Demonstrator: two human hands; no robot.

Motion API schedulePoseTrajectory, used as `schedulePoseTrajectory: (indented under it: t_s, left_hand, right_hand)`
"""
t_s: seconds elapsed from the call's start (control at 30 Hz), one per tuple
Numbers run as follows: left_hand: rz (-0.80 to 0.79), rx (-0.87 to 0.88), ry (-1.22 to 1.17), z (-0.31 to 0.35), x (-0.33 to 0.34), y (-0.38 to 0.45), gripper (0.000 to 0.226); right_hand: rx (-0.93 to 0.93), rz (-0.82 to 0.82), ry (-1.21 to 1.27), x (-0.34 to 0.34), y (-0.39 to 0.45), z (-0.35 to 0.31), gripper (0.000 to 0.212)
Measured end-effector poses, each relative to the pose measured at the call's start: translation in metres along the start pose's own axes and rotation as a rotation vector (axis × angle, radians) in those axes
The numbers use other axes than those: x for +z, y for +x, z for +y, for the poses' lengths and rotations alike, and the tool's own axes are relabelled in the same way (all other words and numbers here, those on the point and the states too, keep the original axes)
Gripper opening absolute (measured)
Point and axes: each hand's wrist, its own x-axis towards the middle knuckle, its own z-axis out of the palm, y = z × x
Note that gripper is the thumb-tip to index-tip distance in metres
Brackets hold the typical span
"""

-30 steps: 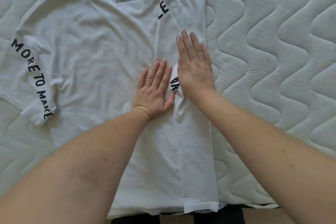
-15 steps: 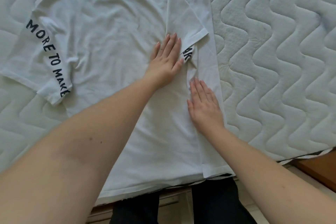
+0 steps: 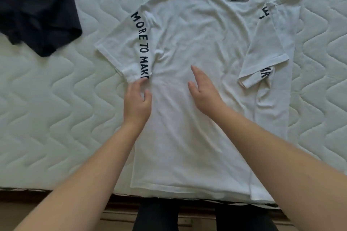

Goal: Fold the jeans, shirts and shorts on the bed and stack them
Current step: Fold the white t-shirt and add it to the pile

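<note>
Head view: shirt [image 3: 197, 118] rt side folded; L hand [image 3: 138, 102] fingers loosely curled at sleeve [image 3: 127, 50] hem, grasp unclear, R hand [image 3: 204, 93] flat, released; advise folding L side to match, smoothing creases.

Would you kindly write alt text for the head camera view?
A white T-shirt lies on a quilted mattress, right side folded in; the left hand touches the unfolded sleeve's hem, the right hand is open. A dark garment lies upper left.

A white T-shirt [image 3: 197, 99] lies flat on the bed [image 3: 56, 108], collar away from the person, its right side and sleeve folded inward over the body. Black lettering runs down the spread left sleeve. A dark garment [image 3: 35, 7] lies crumpled at the far left.
</note>
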Motion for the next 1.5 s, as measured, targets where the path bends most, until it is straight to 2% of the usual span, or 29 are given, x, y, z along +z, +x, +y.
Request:
schedulePoseTrajectory:
  t_s: [0.07,0.13,0.2,0.27,0.43,0.53,0.57,0.63,0.7,0.77,0.87,0.93,1.0,1.13,1.2,1.27,1.3,1.33,1.4,1.47,1.5]
  left_hand:
    - [0.105,-0.115,-0.029,-0.018,-0.015,0.014,0.035]
    - [0.151,-0.313,-0.149,-0.032,-0.022,0.029,0.039]
    - [0.135,-0.543,-0.393,-0.038,-0.023,0.045,0.047]
    - [0.119,-0.662,-0.593,-0.041,-0.024,0.060,0.051]
    - [0.060,-0.718,-0.882,-0.029,-0.030,0.111,0.027]
    - [0.004,-0.716,-1.024,-0.011,-0.031,0.134,0.036]
    - [-0.052,-0.707,-1.049,-0.005,-0.030,0.140,0.033]
    - [-0.130,-0.702,-1.039,0.007,-0.029,0.150,0.006]
    - [-0.124,-0.712,-1.022,0.026,-0.031,0.156,0.026]
    - [-0.110,-0.608,-0.976,0.049,-0.030,0.158,0.032]
    - [-0.171,-0.288,-0.846,0.093,-0.024,0.154,0.025]
    - [-0.253,-0.076,-0.722,0.123,-0.013,0.152,0.035]
    - [-0.374,0.060,-0.535,0.149,0.000,0.148,0.039]
    - [-0.713,0.157,-0.331,0.159,0.030,0.135,0.045]
    - [-0.654,0.164,-0.370,0.147,0.033,0.135,0.036]
    - [-0.443,0.126,-0.385,0.132,0.030,0.145,0.033]
    - [-0.332,0.123,-0.332,0.124,0.028,0.153,0.033]
    - [-0.237,0.130,-0.249,0.115,0.027,0.163,0.033]
    - [-0.139,0.149,-0.085,0.102,0.027,0.186,0.038]
    - [-0.194,0.195,0.073,0.098,0.033,0.212,0.050]
    - [-0.259,0.232,0.157,0.100,0.037,0.224,0.056]
  right_hand:
    - [0.041,-0.013,0.179,0.010,0.017,-0.020,0.053]
    - [0.091,-0.006,0.371,0.018,0.032,-0.034,0.053]
    - [0.138,0.020,0.504,0.024,0.049,-0.044,0.053]
    - [0.173,0.026,0.601,0.028,0.067,-0.052,0.054]
    - [0.249,0.036,0.709,0.025,0.100,-0.059,0.054]
    - [0.270,0.010,0.728,0.017,0.120,-0.061,0.053]
    - [0.274,0.020,0.747,0.014,0.126,-0.061,0.049]
    - [0.280,0.030,0.813,0.008,0.135,-0.061,0.039]
    - [0.289,0.019,0.856,0.002,0.141,-0.060,0.030]
    - [0.300,0.005,0.890,-0.005,0.144,-0.058,0.042]
    - [0.334,-0.055,0.991,-0.019,0.144,-0.053,0.054]
    - [0.365,-0.046,1.062,-0.028,0.143,-0.049,0.057]
    - [0.381,-0.020,1.140,-0.038,0.142,-0.040,0.059]
    - [0.392,0.044,1.396,-0.058,0.131,-0.017,0.066]
    - [0.371,0.025,1.439,-0.064,0.126,-0.004,0.086]
    - [0.375,0.022,1.419,-0.065,0.123,0.008,0.105]
    - [0.396,0.025,1.399,-0.065,0.120,0.010,0.108]
    - [0.410,0.026,1.345,-0.064,0.118,0.012,0.104]
    - [0.375,0.068,1.091,-0.059,0.115,0.015,0.072]
    - [0.319,0.199,0.761,-0.054,0.115,0.018,0.040]
    - [0.303,0.231,0.694,-0.051,0.114,0.019,0.034]
